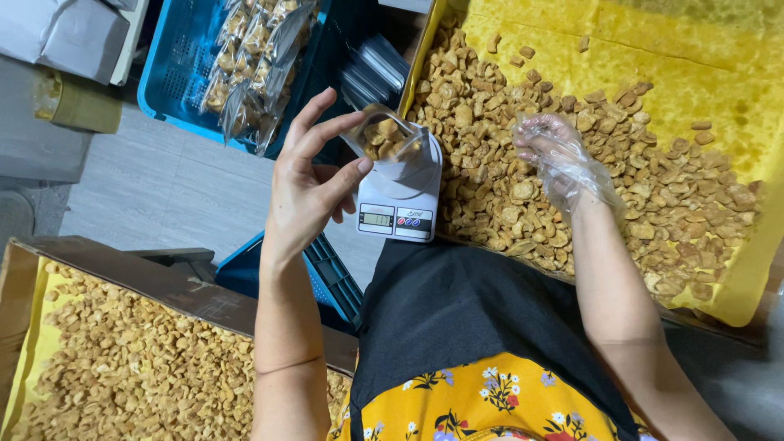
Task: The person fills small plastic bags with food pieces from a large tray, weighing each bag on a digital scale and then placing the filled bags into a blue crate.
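Head view: your left hand (306, 184) pinches the rim of a clear bag (390, 139) between thumb and forefinger, other fingers spread. The bag, part-filled with snacks, sits on the white scale (398, 204). Your right hand (555, 159), in a plastic glove, lies curled on the snack pile (588, 171) in the yellow tray (735, 98); whether it grips any, you cannot tell.

The person is wearing a black apron (465, 310) over a yellow flowered garment (482, 400). The right hand (555, 159) is wearing a clear plastic glove (572, 167); both forearms are showing no sleeves.
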